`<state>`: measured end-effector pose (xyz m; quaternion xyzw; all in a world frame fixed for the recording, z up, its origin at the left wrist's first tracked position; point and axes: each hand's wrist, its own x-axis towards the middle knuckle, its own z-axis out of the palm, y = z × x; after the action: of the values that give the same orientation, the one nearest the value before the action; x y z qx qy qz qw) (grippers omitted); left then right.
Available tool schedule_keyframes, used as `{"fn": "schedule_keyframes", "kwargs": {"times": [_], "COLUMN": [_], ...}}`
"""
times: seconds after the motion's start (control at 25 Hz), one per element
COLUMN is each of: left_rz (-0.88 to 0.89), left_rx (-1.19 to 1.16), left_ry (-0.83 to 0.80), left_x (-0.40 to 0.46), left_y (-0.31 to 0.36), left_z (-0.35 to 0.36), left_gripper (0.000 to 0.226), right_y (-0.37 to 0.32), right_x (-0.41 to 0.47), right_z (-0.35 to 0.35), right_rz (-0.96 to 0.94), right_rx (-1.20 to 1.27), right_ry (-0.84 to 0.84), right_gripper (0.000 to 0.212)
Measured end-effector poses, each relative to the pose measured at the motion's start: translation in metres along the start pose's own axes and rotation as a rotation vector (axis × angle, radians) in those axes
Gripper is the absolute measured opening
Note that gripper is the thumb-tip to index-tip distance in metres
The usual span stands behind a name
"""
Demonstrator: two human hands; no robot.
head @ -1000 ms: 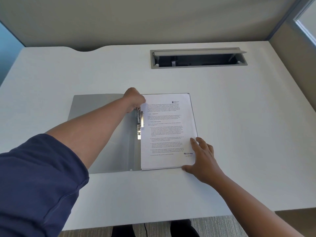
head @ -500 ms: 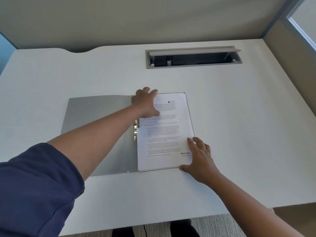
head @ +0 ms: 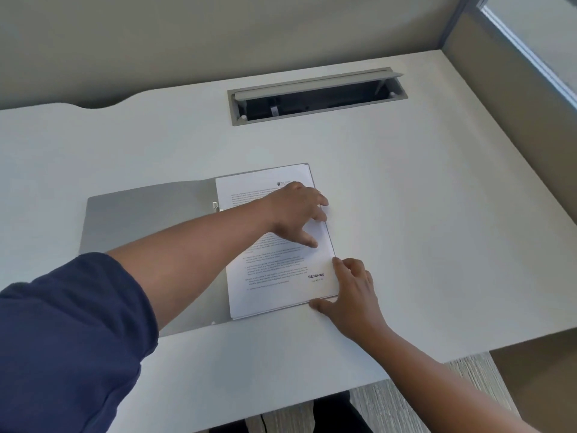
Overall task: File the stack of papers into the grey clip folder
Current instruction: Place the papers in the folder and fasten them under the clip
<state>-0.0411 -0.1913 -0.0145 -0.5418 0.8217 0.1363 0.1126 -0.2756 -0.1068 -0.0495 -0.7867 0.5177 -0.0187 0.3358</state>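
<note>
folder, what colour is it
Plain grey folder, seen in the head view.

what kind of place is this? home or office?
Most likely an office cubicle. A white desk with a built-in cable tray slot, its flap propped open, is enclosed by beige partition panels. A stack of papers stamped RECEIVED lies in an open grey clip folder.

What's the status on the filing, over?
Left hand flat on the stack of papers, fingers spread. Right hand steadies the stack's near right corner. Papers lie in the open grey clip folder. Nothing in the way.
</note>
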Motion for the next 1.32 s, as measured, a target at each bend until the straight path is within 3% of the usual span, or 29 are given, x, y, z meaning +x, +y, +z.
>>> {"fn": "schedule_keyframes", "kwargs": {"times": [0.2,0.52,1.32], "left_rz": [0.126,0.183,0.139], "left_rx": [0.064,0.087,0.061], "left_ry": [-0.035,-0.087,-0.174], "left_x": [0.0,0.008,0.011], "left_y": [0.007,0.011,0.022], "left_z": [-0.003,-0.009,-0.018], "left_gripper": [0.077,0.072,0.065], "right_y": [0.007,0.007,0.016], "right_x": [0.005,0.013,0.031], "right_z": [-0.007,-0.012,-0.035], "right_rz": [-0.009,0.029,-0.045], "right_rx": [0.012,0.04,-0.051], "right_ry": [-0.043,-0.067,-0.18], "right_gripper": [0.091,0.099,0.092]}}
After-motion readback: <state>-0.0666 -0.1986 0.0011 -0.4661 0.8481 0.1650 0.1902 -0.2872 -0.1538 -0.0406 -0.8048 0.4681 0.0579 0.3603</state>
